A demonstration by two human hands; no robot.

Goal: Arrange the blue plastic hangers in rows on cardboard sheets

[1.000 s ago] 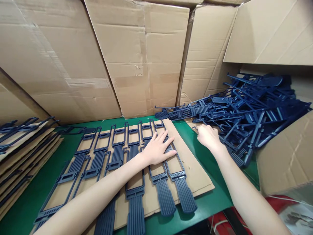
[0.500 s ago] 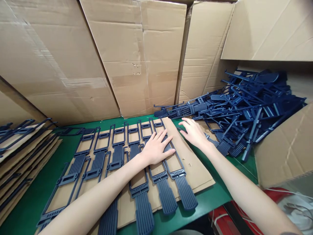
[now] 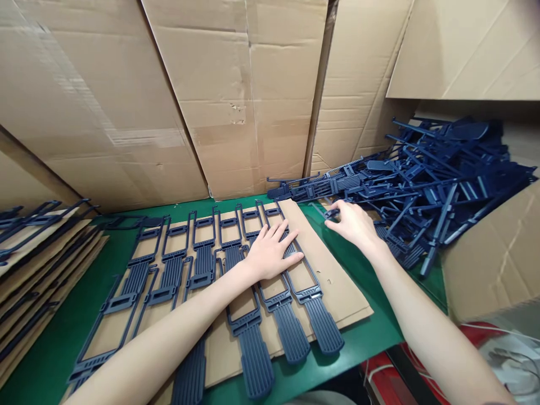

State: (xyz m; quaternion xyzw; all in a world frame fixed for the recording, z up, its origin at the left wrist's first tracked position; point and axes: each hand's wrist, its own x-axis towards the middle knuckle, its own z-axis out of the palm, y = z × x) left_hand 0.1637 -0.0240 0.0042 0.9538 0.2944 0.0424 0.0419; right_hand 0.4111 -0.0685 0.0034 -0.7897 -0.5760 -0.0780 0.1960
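Starting at the left edge of the frame, a stack of cardboard sheets [image 3: 37,259] with dark blue parts between the layers lies on the green bench [image 3: 63,343]. Just right of it, across the lower middle, a flat cardboard sheet [image 3: 333,281] carries a row of blue plastic parts [image 3: 198,264] laid side by side. Each part is long and narrow, its long axis running from the near edge of the bench toward the back, leaning slightly to the right at the near end. They alternate: some have the ribbed paddle end toward the viewer and the open rectangular frame end toward the boxes, others the reverse.

The left hand [image 3: 272,253] lies flat with its fingers spread on the rightmost parts of the row, palm down, its grip released and pressing rather than closed on anything. At center right, the right hand [image 3: 352,222] reaches to the near edge of a loose pile of blue parts [image 3: 434,174], thumb and forefinger pinched on the end of a single blue part [image 3: 331,212] that points leftward toward the sheet. The pile spills out of an open carton [image 3: 498,264] at the right.

Tall plain cardboard boxes [image 3: 236,95] wall off the whole back of the bench. At the lower right, something red [image 3: 422,371] lies below the bench edge. No writing or label can be read anywhere.
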